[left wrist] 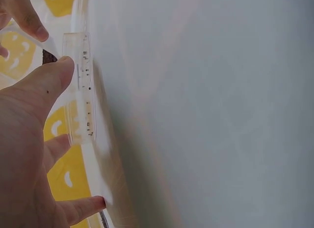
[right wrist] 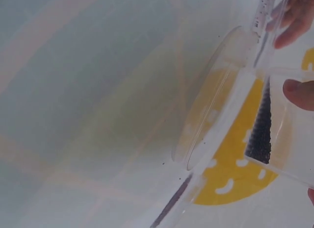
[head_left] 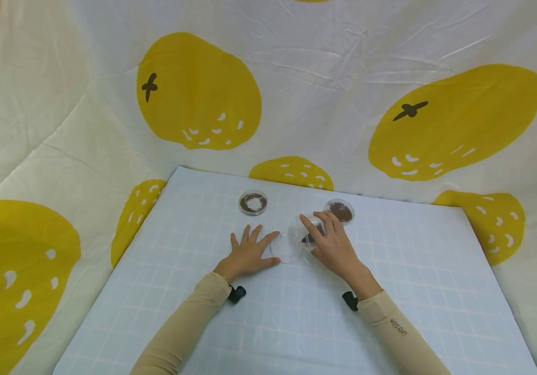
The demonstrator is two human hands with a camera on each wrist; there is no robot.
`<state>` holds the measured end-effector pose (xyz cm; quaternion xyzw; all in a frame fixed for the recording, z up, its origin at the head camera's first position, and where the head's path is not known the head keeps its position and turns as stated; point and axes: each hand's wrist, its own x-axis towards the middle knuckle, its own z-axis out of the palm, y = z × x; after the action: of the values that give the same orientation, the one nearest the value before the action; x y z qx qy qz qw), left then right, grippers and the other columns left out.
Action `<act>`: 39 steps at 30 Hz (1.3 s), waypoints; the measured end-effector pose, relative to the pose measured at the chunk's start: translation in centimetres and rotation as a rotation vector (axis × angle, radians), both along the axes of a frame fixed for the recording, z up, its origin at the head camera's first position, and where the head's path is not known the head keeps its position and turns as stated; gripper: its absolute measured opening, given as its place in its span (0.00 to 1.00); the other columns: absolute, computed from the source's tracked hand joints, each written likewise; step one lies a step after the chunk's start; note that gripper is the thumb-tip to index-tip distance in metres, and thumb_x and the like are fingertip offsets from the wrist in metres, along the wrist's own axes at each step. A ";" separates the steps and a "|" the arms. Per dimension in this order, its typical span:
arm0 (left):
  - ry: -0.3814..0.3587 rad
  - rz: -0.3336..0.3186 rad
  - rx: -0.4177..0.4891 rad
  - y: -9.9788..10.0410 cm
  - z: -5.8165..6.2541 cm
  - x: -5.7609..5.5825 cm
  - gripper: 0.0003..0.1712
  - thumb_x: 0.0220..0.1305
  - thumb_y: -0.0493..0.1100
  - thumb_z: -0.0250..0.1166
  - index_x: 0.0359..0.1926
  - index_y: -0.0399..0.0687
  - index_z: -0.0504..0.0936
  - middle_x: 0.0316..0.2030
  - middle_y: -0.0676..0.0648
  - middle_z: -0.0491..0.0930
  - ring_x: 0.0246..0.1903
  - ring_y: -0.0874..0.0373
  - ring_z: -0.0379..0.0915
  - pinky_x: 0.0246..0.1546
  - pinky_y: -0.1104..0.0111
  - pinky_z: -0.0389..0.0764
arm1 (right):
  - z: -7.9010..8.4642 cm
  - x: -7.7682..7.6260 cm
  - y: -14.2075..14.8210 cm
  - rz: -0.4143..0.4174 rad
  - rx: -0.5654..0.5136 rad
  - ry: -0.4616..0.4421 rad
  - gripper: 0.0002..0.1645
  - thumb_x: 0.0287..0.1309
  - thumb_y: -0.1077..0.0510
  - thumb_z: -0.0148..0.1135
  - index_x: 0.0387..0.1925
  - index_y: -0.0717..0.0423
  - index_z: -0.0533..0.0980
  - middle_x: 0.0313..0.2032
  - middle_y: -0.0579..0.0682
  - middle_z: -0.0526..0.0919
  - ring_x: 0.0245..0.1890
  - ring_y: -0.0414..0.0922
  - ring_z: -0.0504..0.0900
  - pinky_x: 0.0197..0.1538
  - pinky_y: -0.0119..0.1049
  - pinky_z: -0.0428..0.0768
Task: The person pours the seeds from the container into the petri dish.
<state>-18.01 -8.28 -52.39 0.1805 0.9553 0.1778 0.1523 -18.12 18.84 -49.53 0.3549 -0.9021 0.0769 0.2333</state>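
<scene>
My left hand (head_left: 248, 256) has its fingers spread on the tabletop. Its thumb and index finger hold the left side of a clear petri dish (left wrist: 78, 90) with a few dark specks in it. My right hand (head_left: 335, 245) grips a clear plastic container (right wrist: 294, 154) from above, thumb on one side and fingers on the other. The container is tilted towards the petri dish, and dark granules (right wrist: 262, 127) lie piled along its lower side. Beneath the container, a clear round lid (right wrist: 211, 110) lies on the table, right beside the dish.
Farther back stands a petri dish (head_left: 248, 210) of brown granules with white bits in the middle. Another dish (head_left: 341, 211) with brown contents sits behind my right hand. The pale checked table (head_left: 249, 333) meets a fruit-patterned cloth (head_left: 315, 104) at its back edge.
</scene>
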 end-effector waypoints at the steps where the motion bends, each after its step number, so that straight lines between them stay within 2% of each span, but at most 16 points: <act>1: 0.000 0.000 0.000 0.0 0.0 0.0 0.46 0.64 0.74 0.58 0.78 0.75 0.53 0.78 0.39 0.45 0.74 0.31 0.29 0.62 0.26 0.33 | 0.0 0.0 0.0 0.002 -0.004 0.000 0.67 0.32 0.59 0.88 0.75 0.50 0.61 0.64 0.65 0.63 0.66 0.63 0.61 0.69 0.54 0.61; 13: -0.005 -0.003 -0.016 0.0 0.1 0.1 0.46 0.64 0.74 0.56 0.78 0.75 0.52 0.78 0.39 0.44 0.75 0.32 0.29 0.62 0.27 0.33 | 0.0 0.1 -0.1 0.007 0.001 -0.017 0.65 0.35 0.61 0.86 0.76 0.49 0.60 0.65 0.65 0.63 0.67 0.63 0.61 0.71 0.55 0.56; 39: 0.011 -0.004 -0.002 0.0 0.1 0.2 0.46 0.63 0.73 0.58 0.78 0.74 0.53 0.78 0.39 0.45 0.74 0.31 0.29 0.62 0.27 0.34 | 0.5 0.3 -0.5 -0.001 0.031 -0.020 0.66 0.36 0.59 0.86 0.76 0.48 0.58 0.65 0.64 0.61 0.67 0.63 0.60 0.71 0.55 0.57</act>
<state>-17.83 -8.32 -52.27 0.1832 0.9560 0.1753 0.1477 -17.81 18.30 -49.07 0.3571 -0.9057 0.0662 0.2186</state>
